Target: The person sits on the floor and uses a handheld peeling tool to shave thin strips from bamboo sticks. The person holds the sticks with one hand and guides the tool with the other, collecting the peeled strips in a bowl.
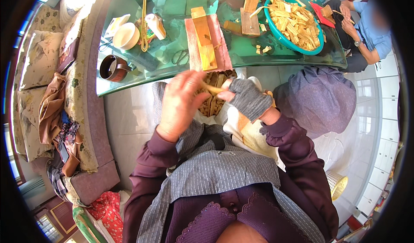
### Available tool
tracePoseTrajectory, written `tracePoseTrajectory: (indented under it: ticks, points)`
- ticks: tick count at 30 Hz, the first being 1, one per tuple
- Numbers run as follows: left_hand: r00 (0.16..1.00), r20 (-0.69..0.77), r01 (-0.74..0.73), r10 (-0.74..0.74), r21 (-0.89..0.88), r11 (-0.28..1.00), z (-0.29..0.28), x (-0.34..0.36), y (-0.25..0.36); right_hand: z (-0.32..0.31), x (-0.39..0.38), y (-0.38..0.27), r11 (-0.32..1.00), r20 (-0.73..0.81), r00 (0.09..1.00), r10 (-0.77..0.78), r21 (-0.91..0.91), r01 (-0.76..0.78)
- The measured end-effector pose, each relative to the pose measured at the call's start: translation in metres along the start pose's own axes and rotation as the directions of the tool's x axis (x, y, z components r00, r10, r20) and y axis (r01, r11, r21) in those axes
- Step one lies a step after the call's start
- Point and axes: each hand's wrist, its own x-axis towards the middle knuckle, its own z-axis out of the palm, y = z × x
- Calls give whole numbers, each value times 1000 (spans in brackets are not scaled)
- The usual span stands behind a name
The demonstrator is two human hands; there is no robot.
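Note:
My right hand (249, 99), in a grey fingerless glove, is closed on a pale yellow strip (213, 89). The strip points left toward my left hand (180, 103), which is bare and slightly blurred. My left thumb and fingers stand apart, with the strip's end near the gap between them. Under both hands, a heap of brownish dried strips (210, 105) sits in a pale bag or container between my knees. Just beyond, a long wooden block (200, 29) lies on a pink cloth (221, 40) at the edge of the glass table (146, 73).
A teal basin (320, 45) full of pale yellow pieces stands on the table's right, beside a wooden block (250, 23). At left are a brown mug (114, 68), a white bowl (126, 36) and a fly swatter (144, 23). A co-worker (366, 32) sits at far right; a sofa (92, 105) lines the left.

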Motion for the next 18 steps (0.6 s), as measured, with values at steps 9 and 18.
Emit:
tracePoseTrajectory:
  ticks: [9, 18]
  points:
    - [910, 134, -412, 391, 208, 887, 16, -8, -44, 26, -10, -14, 969, 99, 991, 85, 222, -105]
    - [983, -152, -89, 100, 82, 993, 30, 1, -71, 45, 3, -23, 903, -35, 983, 179, 403, -150]
